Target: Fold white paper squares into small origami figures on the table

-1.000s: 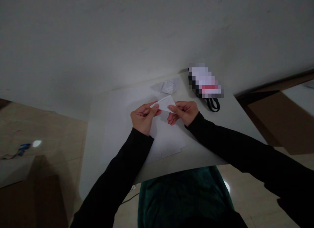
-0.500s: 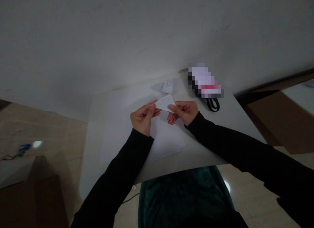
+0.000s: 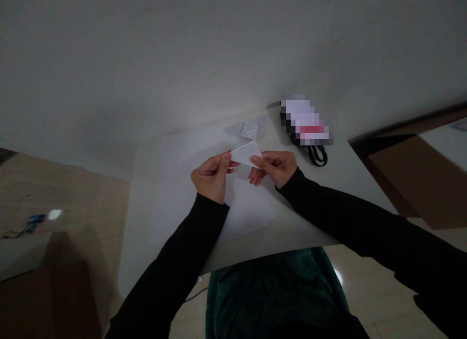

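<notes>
A small piece of folded white paper [image 3: 245, 153], roughly triangular, is held above the table between my two hands. My left hand [image 3: 212, 175] pinches its left corner between thumb and fingers. On the other side, my right hand [image 3: 274, 167] grips the right part, thumb on top and fingers curled underneath. Below them, white paper sheets [image 3: 251, 207] lie flat on the white table [image 3: 140, 203]. Just beyond my hands rests another folded white paper piece [image 3: 250, 129]. My fingers hide parts of the held paper's edges.
A black-sided bag [image 3: 304, 122] with a strap, its top blurred out, lies at the table's back right, near the wall [image 3: 204, 52]. Brown cardboard [image 3: 419, 178] is to the right, and a brown box [image 3: 51, 300] at lower left. Dark green cloth [image 3: 273, 290] covers my lap.
My left hand has shifted slightly left and its fingers have drawn in closer at the paper's left corner. My right hand and the folded paper stay almost in place.
</notes>
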Demonstrator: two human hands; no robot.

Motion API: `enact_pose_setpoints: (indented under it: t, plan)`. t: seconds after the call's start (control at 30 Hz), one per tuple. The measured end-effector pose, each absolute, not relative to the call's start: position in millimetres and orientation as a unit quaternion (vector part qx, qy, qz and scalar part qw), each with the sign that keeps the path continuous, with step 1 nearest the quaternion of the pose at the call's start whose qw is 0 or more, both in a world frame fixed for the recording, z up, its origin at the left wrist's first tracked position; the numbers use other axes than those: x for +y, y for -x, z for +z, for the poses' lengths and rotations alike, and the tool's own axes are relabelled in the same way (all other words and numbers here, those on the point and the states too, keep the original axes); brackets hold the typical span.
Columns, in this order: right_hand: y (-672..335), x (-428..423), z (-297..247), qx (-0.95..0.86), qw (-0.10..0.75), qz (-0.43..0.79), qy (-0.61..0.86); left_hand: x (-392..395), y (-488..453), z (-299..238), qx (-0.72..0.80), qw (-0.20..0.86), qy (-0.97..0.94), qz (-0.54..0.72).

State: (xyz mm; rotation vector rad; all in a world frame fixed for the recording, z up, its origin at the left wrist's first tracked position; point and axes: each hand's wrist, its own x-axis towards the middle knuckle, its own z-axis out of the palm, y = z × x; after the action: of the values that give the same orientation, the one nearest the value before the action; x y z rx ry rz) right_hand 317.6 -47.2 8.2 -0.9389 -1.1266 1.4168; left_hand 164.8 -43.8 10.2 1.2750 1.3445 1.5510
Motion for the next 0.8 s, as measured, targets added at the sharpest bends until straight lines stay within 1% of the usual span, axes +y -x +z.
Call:
enact_pose_setpoints:
  t: [0.27, 0.33, 0.4, 0.53, 0.63, 0.8]
  plan:
    - [-316.0, -48.8, 12.2, -0.476, 0.513, 0.592, 0.399, -42.8, -163.7, 9.6, 0.536, 0.333, -0.485, 0.605]
    - [-315.8, -50.3, 12.9, -0.479, 0.515, 0.59, 0.397, -42.1, -162.7, 9.1, 0.528, 0.347, -0.484, 0.606]
    - [-315.8, -52.1, 12.9, -0.49, 0.51, 0.588, 0.393, -41.6, -161.8, 9.6, 0.508, 0.383, -0.495, 0.592]
    - [-315.8, -55.3, 9.6, -0.523, 0.475, 0.595, 0.384, -43.7, -161.6, 13.6, 0.49, 0.448, -0.543, 0.514]
    - [-315.2, -55.5, 5.7, -0.527, 0.469, 0.591, 0.391, -46.7, -162.0, 16.7, 0.507, 0.437, -0.557, 0.491]
    - [-314.7, -52.9, 3.2, -0.511, 0.492, 0.572, 0.412, -47.8, -162.3, 18.1, 0.511, 0.431, -0.562, 0.488]
